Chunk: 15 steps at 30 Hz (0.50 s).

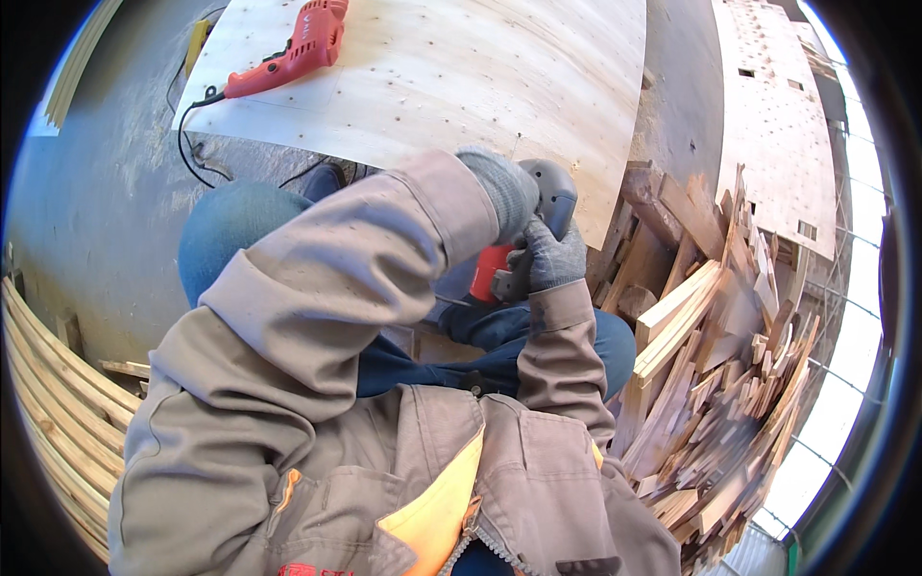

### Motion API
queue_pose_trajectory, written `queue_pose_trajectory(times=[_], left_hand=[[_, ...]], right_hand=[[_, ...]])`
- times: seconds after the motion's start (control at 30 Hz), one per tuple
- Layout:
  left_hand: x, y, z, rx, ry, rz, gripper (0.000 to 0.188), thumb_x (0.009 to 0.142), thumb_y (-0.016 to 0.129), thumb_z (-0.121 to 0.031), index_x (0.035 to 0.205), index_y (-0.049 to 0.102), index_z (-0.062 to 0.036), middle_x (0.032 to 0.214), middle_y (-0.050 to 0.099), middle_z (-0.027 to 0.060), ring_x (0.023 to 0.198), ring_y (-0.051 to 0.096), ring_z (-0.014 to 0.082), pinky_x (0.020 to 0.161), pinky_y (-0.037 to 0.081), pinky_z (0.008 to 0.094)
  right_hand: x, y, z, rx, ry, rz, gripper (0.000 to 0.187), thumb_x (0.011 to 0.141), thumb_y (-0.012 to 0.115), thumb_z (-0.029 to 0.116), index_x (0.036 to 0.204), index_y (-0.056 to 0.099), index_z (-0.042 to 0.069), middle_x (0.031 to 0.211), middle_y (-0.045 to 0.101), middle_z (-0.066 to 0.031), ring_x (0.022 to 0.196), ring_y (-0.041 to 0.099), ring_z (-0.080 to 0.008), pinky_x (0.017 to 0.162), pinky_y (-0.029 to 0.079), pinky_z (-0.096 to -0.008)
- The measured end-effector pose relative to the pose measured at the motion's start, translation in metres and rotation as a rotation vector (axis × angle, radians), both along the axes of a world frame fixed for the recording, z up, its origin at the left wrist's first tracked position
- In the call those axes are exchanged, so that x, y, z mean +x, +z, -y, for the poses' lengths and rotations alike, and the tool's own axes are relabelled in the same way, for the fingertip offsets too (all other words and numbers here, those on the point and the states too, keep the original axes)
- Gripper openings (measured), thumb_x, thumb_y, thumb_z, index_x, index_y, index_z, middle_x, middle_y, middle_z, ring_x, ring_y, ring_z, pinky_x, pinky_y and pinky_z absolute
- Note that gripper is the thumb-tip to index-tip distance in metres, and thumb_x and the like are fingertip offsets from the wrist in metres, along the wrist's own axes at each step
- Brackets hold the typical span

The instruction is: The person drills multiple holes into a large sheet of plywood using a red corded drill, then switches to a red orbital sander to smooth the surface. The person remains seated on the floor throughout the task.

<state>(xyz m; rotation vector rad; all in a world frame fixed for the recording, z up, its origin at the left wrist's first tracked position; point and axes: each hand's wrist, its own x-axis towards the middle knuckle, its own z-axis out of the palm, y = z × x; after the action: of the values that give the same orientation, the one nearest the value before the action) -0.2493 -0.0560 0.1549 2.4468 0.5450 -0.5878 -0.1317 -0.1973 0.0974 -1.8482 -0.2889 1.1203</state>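
Observation:
Above my lap, both gloved hands are on a grey and red power tool point(554, 197), whose exact kind I cannot make out. Its rounded grey end, with dark screw holes, sits at the near edge of a plywood sheet point(451, 86); a red part shows lower, between my forearms. My left hand point(501, 192) reaches across from the left and is closed at the grey end, its fingertips partly hidden. My right hand point(557, 257) grips the tool from the right side, thumb up against the grey shell.
A red corded drill point(298, 53) lies on the plywood at the far left, its black cord trailing to the floor point(115, 230). Split wood scraps point(711, 384) are heaped on the right, beside a pierced board point(773, 125). Long planks point(67, 422) lie at the near left.

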Motion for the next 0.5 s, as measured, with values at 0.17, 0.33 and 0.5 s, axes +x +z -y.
queue_pose_trajectory(times=[0.17,0.33,0.5], left_hand=[[-0.002,-0.040,0.028,-0.153,-0.038,0.012,0.032,0.082,0.073,-0.031,0.105,0.077,-0.0088,0.106,0.075,0.0195,0.101,0.074,0.0330,0.086,0.059,0.0439],[-0.024,-0.044,0.069,-0.385,0.347,0.218,0.059,0.074,0.076,-0.049,0.116,0.071,-0.0079,0.114,0.071,0.0230,0.106,0.070,0.0371,0.092,0.056,0.0449],[-0.008,-0.062,0.101,-0.375,0.534,0.313,0.052,0.071,0.078,-0.043,0.109,0.070,-0.0089,0.107,0.071,0.0213,0.103,0.070,0.0390,0.091,0.056,0.0485]], right_hand=[[0.004,0.003,0.003,-0.017,0.008,0.127,0.034,0.089,0.079,0.017,0.113,0.061,0.000,0.077,0.065,-0.0082,0.054,0.061,-0.0170,0.049,0.050,-0.0326],[0.010,-0.010,0.003,-0.023,0.041,0.355,0.035,0.088,0.082,0.020,0.109,0.065,-0.002,0.083,0.070,-0.0102,0.064,0.066,-0.0155,0.057,0.053,-0.0317],[0.010,-0.015,0.000,-0.019,0.015,0.332,0.039,0.087,0.083,0.018,0.114,0.063,-0.002,0.088,0.071,-0.0094,0.068,0.067,-0.0156,0.061,0.055,-0.0306]])
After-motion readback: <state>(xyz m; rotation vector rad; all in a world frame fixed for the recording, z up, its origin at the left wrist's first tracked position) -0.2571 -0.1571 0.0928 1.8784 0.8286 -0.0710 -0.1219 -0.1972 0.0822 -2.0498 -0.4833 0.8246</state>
